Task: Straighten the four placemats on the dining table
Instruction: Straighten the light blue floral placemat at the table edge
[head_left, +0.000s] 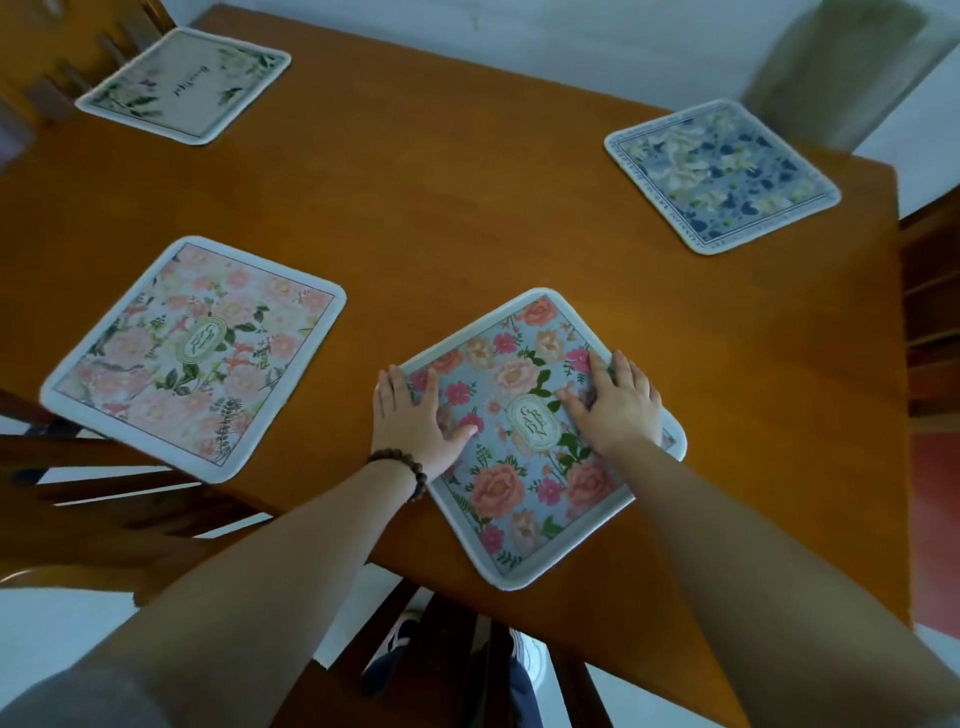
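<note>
On the wooden dining table (467, 208) lie the placemats. Nearest me is a blue one with pink roses (524, 467), turned like a diamond, one corner at the table's near edge. My left hand (415, 415) presses flat on its left corner. My right hand (618, 405) lies flat on its right part, fingers straight. A pale pink floral mat (192, 353) sits to the left. A cream mat with green leaves (187, 83) is at the far left, and a dark blue floral mat (722, 174) at the far right, skewed.
Wooden chairs stand at the left (104, 493), far left (52, 52) and right edge (930, 312). A chair and my feet (467, 665) show below the table's near edge. A white wall (571, 36) runs behind the table.
</note>
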